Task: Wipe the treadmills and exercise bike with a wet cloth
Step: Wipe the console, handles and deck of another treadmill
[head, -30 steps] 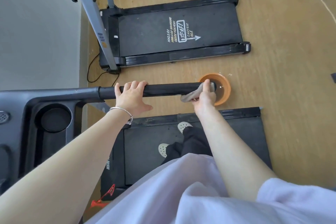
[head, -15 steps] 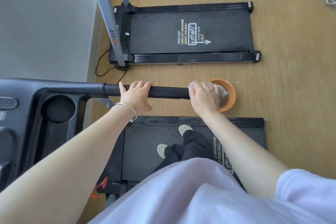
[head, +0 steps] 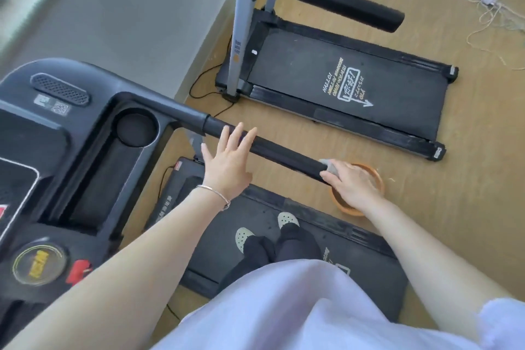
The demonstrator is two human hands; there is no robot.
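I'm standing on the near treadmill (head: 326,258), working its handrail (head: 272,150) — a black bar whose long axis runs from the console (head: 71,167) at upper left down to its free end at lower right. The right hand (head: 352,185) sits on that free end, closed over the grey cloth (head: 329,166), which is pressed to the bar; only a corner of cloth shows past the fingers. The left hand (head: 230,162) is open, fingers spread, hovering over the bar's middle — I can't tell if it touches.

The unwiped run, as I judge it, lies up the bar toward the console, so the next stroke follows the bar's axis up-left. The right hand has the cloth and is the one to travel; the left hand sits in its path and must clear or shift.

The orange basin (head: 349,209) is on the floor directly under the right hand. The second treadmill (head: 346,85) lies beyond, parallel, well apart.
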